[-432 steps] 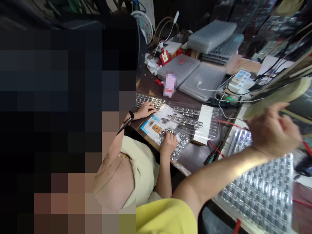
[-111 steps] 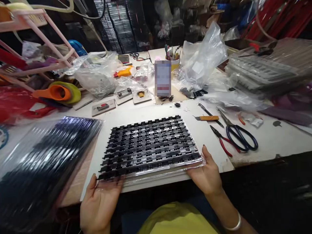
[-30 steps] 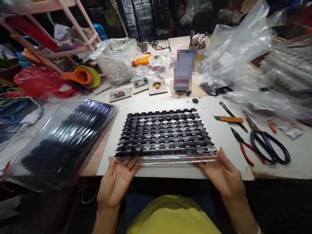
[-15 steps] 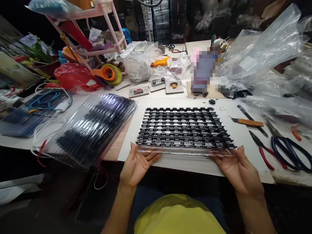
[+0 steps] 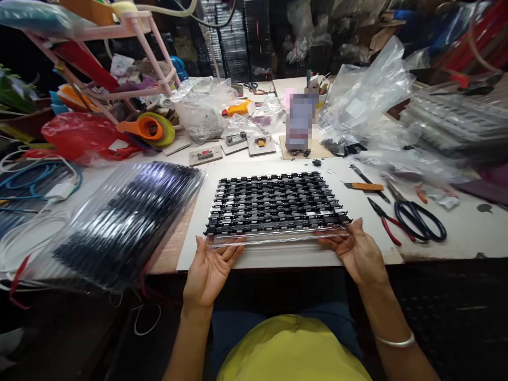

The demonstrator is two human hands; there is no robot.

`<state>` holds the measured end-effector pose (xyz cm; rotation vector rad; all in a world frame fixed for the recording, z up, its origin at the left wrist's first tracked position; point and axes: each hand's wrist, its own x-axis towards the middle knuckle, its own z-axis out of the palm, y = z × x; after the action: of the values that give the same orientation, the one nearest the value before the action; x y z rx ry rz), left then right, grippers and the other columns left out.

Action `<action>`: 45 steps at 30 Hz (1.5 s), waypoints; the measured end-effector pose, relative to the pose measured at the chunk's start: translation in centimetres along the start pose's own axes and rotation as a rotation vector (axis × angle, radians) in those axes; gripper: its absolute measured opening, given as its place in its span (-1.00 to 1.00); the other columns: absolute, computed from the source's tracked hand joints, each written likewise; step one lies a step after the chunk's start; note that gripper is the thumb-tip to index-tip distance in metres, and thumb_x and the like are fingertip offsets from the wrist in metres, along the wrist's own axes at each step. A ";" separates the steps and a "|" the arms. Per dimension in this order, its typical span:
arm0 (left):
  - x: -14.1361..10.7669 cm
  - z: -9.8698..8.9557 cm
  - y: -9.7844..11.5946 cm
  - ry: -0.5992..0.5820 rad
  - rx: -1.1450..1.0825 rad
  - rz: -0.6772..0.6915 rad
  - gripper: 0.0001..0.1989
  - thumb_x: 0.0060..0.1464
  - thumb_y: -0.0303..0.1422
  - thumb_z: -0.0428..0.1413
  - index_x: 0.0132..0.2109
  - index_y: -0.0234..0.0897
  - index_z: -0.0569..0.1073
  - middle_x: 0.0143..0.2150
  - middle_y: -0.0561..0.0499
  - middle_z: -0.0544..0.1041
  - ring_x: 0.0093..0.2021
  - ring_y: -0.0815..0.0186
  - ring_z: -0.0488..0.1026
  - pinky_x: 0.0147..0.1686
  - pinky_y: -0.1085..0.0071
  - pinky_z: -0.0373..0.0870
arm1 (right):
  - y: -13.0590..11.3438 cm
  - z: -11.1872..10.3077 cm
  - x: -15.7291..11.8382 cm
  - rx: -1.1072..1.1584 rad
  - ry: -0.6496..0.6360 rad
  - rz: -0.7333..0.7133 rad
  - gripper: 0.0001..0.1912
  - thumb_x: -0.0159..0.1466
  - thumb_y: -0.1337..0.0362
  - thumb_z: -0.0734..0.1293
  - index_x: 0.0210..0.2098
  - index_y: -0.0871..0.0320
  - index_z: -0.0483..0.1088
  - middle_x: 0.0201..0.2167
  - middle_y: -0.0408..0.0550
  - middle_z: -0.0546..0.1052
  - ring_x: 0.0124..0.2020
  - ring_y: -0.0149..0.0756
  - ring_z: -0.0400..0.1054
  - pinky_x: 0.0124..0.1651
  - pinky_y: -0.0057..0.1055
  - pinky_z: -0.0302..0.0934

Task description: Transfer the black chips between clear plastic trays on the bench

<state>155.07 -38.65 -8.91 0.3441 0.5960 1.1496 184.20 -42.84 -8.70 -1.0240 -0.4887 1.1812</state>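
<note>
A clear plastic tray (image 5: pixel 278 239) filled with rows of small black chips lies on a white board (image 5: pixel 289 256) in front of me. My left hand (image 5: pixel 210 267) grips the tray's near left corner, palm up with fingers under the edge. My right hand (image 5: pixel 359 254) grips the near right corner the same way. The tray's near edge is slightly raised off the board.
A stack of clear trays with black parts (image 5: pixel 119 225) lies tilted at the left. Blue-handled scissors (image 5: pixel 420 219), red-handled pliers (image 5: pixel 384 219) and an orange knife (image 5: pixel 363 186) lie at the right. Plastic bags (image 5: pixel 365 95), small jigs (image 5: pixel 206 154) and an orange tape dispenser (image 5: pixel 145 128) crowd the back.
The view has swung back to the right and the tray sits more centred. Both hands keep the same hold on its near corners.
</note>
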 end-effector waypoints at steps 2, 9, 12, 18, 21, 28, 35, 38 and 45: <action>0.0 0.0 0.0 0.002 0.011 0.019 -0.64 0.26 -0.18 -0.10 0.07 -0.20 0.42 0.06 -0.19 0.50 0.15 -0.03 0.32 0.04 0.07 0.37 | 0.0 0.2 0.0 -0.064 0.023 -0.054 -0.55 0.14 -0.12 0.34 -0.39 0.20 0.50 -0.44 0.03 0.59 -0.43 -0.20 0.49 -0.43 -0.35 0.42; 0.2 -0.4 0.1 -0.096 -0.004 0.010 -0.62 0.28 -0.22 -0.15 0.08 -0.19 0.42 0.06 -0.21 0.49 0.13 0.00 0.33 0.04 0.10 0.38 | 0.6 0.0 0.3 -0.094 0.020 -0.195 -0.46 0.25 -0.13 0.19 -0.45 0.22 0.47 -0.54 0.00 0.55 -0.54 -0.26 0.45 -0.56 -0.41 0.31; 0.2 -0.5 0.1 -0.117 0.012 0.009 -0.62 0.29 -0.22 -0.17 0.05 -0.22 0.44 0.05 -0.24 0.49 0.13 0.02 0.34 0.05 0.11 0.36 | 0.7 -0.2 0.2 -0.089 0.019 -0.211 -0.46 0.27 -0.13 0.17 -0.45 0.21 0.46 -0.56 -0.02 0.54 -0.55 -0.27 0.44 -0.54 -0.40 0.32; 0.4 -0.2 0.1 -0.099 0.050 0.026 -0.58 0.28 -0.19 -0.19 -0.06 -0.25 0.50 0.00 -0.25 0.53 0.09 0.02 0.38 0.02 0.13 0.39 | 0.9 -0.4 0.3 -0.130 0.042 -0.201 -0.44 0.27 -0.15 0.15 -0.46 0.20 0.46 -0.60 -0.04 0.50 -0.55 -0.27 0.41 -0.51 -0.37 0.32; 0.2 0.2 0.1 -0.037 0.050 0.019 -0.54 0.29 -0.20 -0.25 -0.11 -0.24 0.51 -0.06 -0.21 0.56 0.04 0.05 0.43 0.00 0.15 0.41 | 1.0 -0.6 0.3 -0.154 0.089 -0.208 -0.45 0.23 -0.17 0.18 -0.44 0.20 0.47 -0.59 -0.03 0.50 -0.57 -0.27 0.40 -0.52 -0.35 0.31; -0.1 1.3 -0.2 0.138 0.029 -0.020 -0.52 0.29 -0.15 -0.30 -0.23 -0.26 0.44 -0.24 -0.19 0.61 -0.06 0.11 0.52 -0.08 0.19 0.44 | 1.2 -0.8 0.2 -0.225 0.206 -0.210 -0.45 0.20 -0.18 0.22 -0.49 0.21 0.45 -0.60 0.06 0.48 -0.62 -0.27 0.36 -0.50 -0.32 0.29; -0.5 1.3 -0.2 0.121 -0.014 -0.049 -0.57 0.28 -0.12 -0.27 -0.31 -0.27 0.34 -0.27 -0.21 0.61 -0.10 0.11 0.54 -0.05 0.18 0.40 | 1.3 -1.2 0.2 -0.285 0.225 -0.192 -0.36 0.16 -0.26 0.19 -0.52 0.24 0.43 -0.61 0.07 0.49 -0.60 -0.24 0.38 -0.54 -0.34 0.29; -0.4 1.2 -0.1 0.107 -0.028 -0.047 -0.58 0.28 -0.11 -0.26 -0.32 -0.26 0.33 -0.25 -0.22 0.61 -0.08 0.10 0.53 -0.03 0.18 0.39 | 1.2 -1.0 0.2 -0.287 0.226 -0.180 -0.33 0.11 -0.30 0.21 -0.48 0.26 0.43 -0.61 0.07 0.50 -0.61 -0.25 0.37 -0.56 -0.35 0.30; -0.2 1.1 -0.1 0.094 -0.027 -0.041 -0.57 0.28 -0.13 -0.26 -0.30 -0.27 0.37 -0.26 -0.22 0.61 -0.07 0.09 0.53 -0.03 0.17 0.38 | 1.0 -0.7 0.2 -0.268 0.192 -0.202 -0.32 0.08 -0.31 0.24 -0.49 0.27 0.43 -0.61 0.08 0.51 -0.59 -0.24 0.39 -0.55 -0.36 0.30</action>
<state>155.74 -38.85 -8.06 0.2548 0.6669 1.1377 184.27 -42.94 -9.95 -1.2723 -0.5935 0.8429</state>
